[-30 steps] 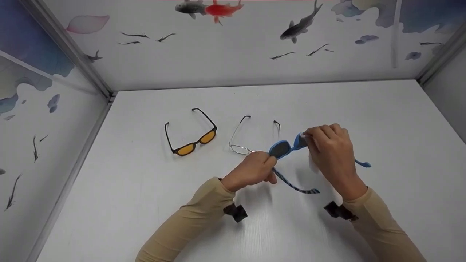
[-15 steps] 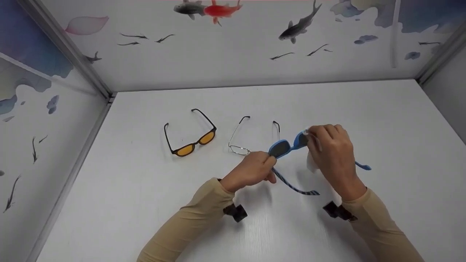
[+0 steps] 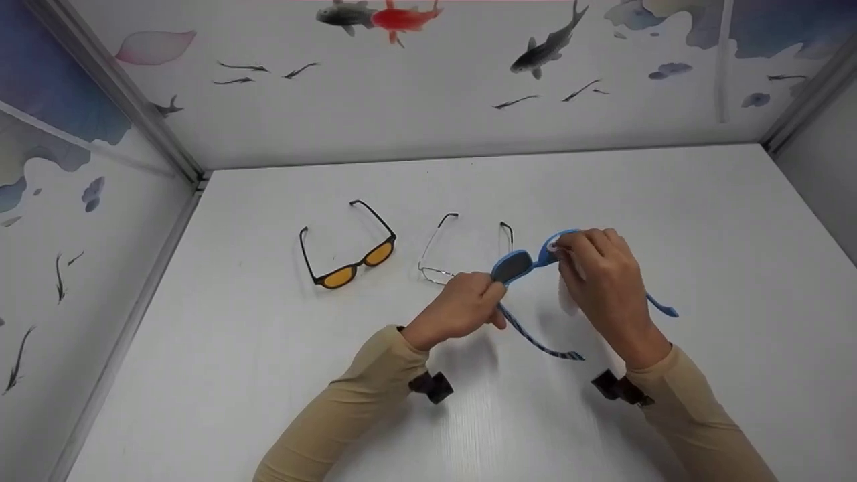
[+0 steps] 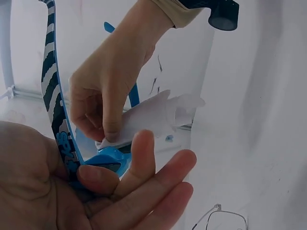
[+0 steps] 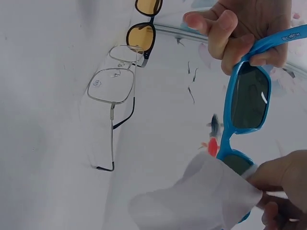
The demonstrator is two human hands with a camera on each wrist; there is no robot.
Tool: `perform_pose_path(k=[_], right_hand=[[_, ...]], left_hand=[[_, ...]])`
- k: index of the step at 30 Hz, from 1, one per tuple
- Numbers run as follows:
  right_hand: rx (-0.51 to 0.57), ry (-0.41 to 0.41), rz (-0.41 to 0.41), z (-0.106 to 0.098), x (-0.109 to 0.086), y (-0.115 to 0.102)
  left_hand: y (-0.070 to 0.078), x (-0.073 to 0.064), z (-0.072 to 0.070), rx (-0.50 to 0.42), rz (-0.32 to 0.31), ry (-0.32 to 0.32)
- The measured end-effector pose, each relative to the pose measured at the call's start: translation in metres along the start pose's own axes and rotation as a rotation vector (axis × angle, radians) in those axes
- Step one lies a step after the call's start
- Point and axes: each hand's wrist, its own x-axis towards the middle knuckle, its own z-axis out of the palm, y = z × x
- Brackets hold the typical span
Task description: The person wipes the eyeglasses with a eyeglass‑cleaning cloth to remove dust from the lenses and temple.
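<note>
Blue-framed sunglasses (image 3: 514,266) with dark lenses are held up over the table between both hands. My left hand (image 3: 462,304) grips them at one end, by the hinge, thumb and index finger pinching the frame while the other fingers extend loosely in the left wrist view. A striped temple (image 4: 53,91) runs out beside that hand. My right hand (image 3: 606,294) pinches a thin white cloth (image 5: 201,196) against the other lens, its fingers covering most of that lens in the head view. The cloth's loose part hangs below the fingers.
Clear glasses with a thin silver frame (image 3: 438,275) lie on the white table (image 3: 234,375), partly behind my left hand. Black-framed glasses with orange lenses (image 3: 340,276) lie open farther left. Printed panels (image 3: 455,127) stand along the back and left edges.
My right fingers and the cloth have shifted slightly left over the lens, covering more of it. The sunglasses have tilted a little; my left hand keeps the same grip.
</note>
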Motion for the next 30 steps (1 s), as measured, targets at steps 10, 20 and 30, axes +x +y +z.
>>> perform_pose_path(k=[10,20,30], right_hand=[[-0.139,0.024,-0.043,-0.001,-0.006,-0.011],[0.175,0.024,-0.089,-0.024,-0.007,-0.040],[0.285,0.047,0.050,-0.069,-0.008,-0.018]], left_hand=[[-0.002,0.003,-0.002,0.047,0.098,0.090],[-0.018,0.011,-0.024,0.160,0.061,0.230],[-0.042,0.009,-0.059,0.184,-0.010,0.310]])
